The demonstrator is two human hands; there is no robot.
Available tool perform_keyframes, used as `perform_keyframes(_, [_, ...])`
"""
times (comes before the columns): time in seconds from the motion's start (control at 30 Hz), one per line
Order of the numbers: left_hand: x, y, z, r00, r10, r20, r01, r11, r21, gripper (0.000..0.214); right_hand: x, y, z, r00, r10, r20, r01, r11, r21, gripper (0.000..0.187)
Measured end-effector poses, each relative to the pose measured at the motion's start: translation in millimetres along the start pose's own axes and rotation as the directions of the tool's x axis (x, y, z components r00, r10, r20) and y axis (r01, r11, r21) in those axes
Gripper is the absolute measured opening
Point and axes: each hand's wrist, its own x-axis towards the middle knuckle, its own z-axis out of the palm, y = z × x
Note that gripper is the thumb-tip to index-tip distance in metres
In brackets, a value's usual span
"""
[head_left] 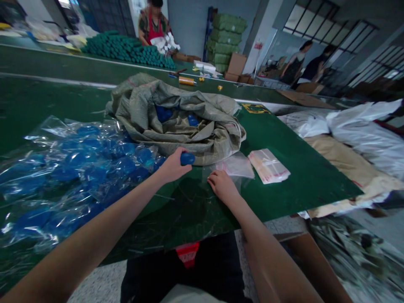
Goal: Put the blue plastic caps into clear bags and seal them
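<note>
My left hand (175,166) is closed round a smooth, rounded blue object (187,158), whose exact kind I cannot make out. It is held just in front of an open woven sack (217,145) with rolled-down sides, where more blue pieces (193,120) show. My right hand (222,185) has its fingers curled on a clear plastic bag (235,166) lying flat on the green table. To the right of that bag lies a stack of clear bags (269,166) with a band across it. Many blue pieces in clear bags (85,160) are heaped at the left.
The green table (315,181) ends at a corner on the right, beside white and brown sacks (353,155). Across the table are a pile of green rolls (126,50), an orange cylinder (187,81) and a person in a red apron (154,29). A cardboard box (315,261) stands below.
</note>
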Motion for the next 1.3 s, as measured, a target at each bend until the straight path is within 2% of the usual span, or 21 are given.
perform_keyframes(0.07, [-1.0, 3.0, -5.0, 0.998, -0.059, -0.012, 0.055, 0.98, -0.193, 0.052, 1.4, -1.4, -0.6, 1.0, -0.007, -0.007, 0.007, 1.0, -0.002, 0.018])
perform_keyframes(0.13, [-0.7, 5.8, -7.9, 0.998, -0.065, -0.013, 0.056, 0.935, -0.351, 0.052, 2.8, -2.9, -3.9, 0.998, 0.007, -0.069, -0.004, 0.999, 0.052, 0.017])
perform_keyframes(0.2, [0.7, 7.4, -8.4, 0.997, -0.055, -0.046, 0.028, 0.891, -0.453, 0.047, 5.4, -2.5, -10.7, 0.981, 0.068, -0.179, -0.037, 0.984, 0.173, 0.016])
perform_keyframes(0.27, [2.9, 6.8, -7.1, 0.992, -0.082, -0.091, 0.019, 0.835, -0.55, 0.04, 10.4, -0.5, -20.7, 0.943, 0.193, -0.27, -0.088, 0.93, 0.357, 0.014])
perform_keyframes(0.33, [5.1, 4.5, -5.9, 0.982, -0.138, -0.128, 0.025, 0.772, -0.635, 0.036, 18.5, 1.7, -32.2, 0.9, 0.349, -0.262, -0.133, 0.791, 0.597, 0.016])
perform_keyframes(0.4, [6.3, 2.8, -6.8, 0.978, -0.162, -0.13, 0.035, 0.744, -0.667, 0.034, 29.4, 2.8, -42.7, 0.871, 0.462, -0.164, -0.133, 0.545, 0.828, 0.019])
perform_keyframes(0.47, [6.7, 4.1, -10.4, 0.984, -0.127, -0.124, 0.023, 0.786, -0.618, 0.031, 42.1, 1.6, -50.2, 0.871, 0.489, -0.054, -0.096, 0.277, 0.956, 0.018])
perform_keyframes(0.5, [7.0, 6.2, -12.8, 0.988, -0.094, -0.125, 0.006, 0.823, -0.568, 0.029, 48.9, -0.1, -52.5, 0.875, 0.483, -0.016, -0.078, 0.174, 0.982, 0.016])
perform_keyframes(0.57, [8.8, 12.3, -17.2, 0.992, -0.029, -0.119, -0.027, 0.894, -0.446, 0.028, 63.0, -5.3, -54.3, 0.887, 0.46, 0.032, -0.058, 0.042, 0.997, 0.012])
perform_keyframes(0.63, [13.8, 19.2, -19.6, 0.996, 0.019, -0.091, -0.05, 0.935, -0.35, 0.033, 77.5, -12.3, -53.6, 0.9, 0.433, 0.058, -0.051, -0.028, 0.998, 0.011])
perform_keyframes(0.73, [28.1, 25.3, -20.2, 0.995, 0.039, -0.095, -0.064, 0.959, -0.276, 0.039, 99.6, -22.3, -51.7, 0.924, 0.376, 0.076, -0.061, -0.051, 0.997, 0.012])
perform_keyframes(0.87, [50.4, 22.8, -25.2, 0.968, 0.047, -0.248, -0.089, 0.982, -0.165, 0.029, 125.8, -28.1, -53.3, 0.948, 0.312, 0.062, -0.055, -0.031, 0.998, 0.023])
perform_keyframes(0.97, [60.9, 18.0, -34.6, 0.953, 0.072, -0.294, -0.109, 0.988, -0.111, 0.023, 139.9, -26.9, -54.0, 0.97, 0.242, 0.027, -0.03, 0.01, 0.999, 0.03])
perform_keyframes(1.03, [64.2, 14.8, -40.3, 0.95, 0.067, -0.304, -0.098, 0.992, -0.085, 0.022, 146.7, -25.0, -52.0, 0.976, 0.217, 0.019, -0.029, 0.042, 0.999, 0.028])
perform_keyframes(1.2, [65.4, 8.2, -44.6, 0.95, 0.052, -0.308, -0.067, 0.997, -0.039, 0.02, 157.1, -20.1, -45.7, 0.973, 0.224, 0.051, -0.062, 0.04, 0.997, 0.024])
perform_keyframes(1.3, [64.7, 7.8, -43.7, 0.953, 0.058, -0.296, -0.072, 0.997, -0.038, 0.025, 158.4, -19.3, -46.2, 0.959, 0.277, 0.061, -0.078, 0.051, 0.996, 0.024])
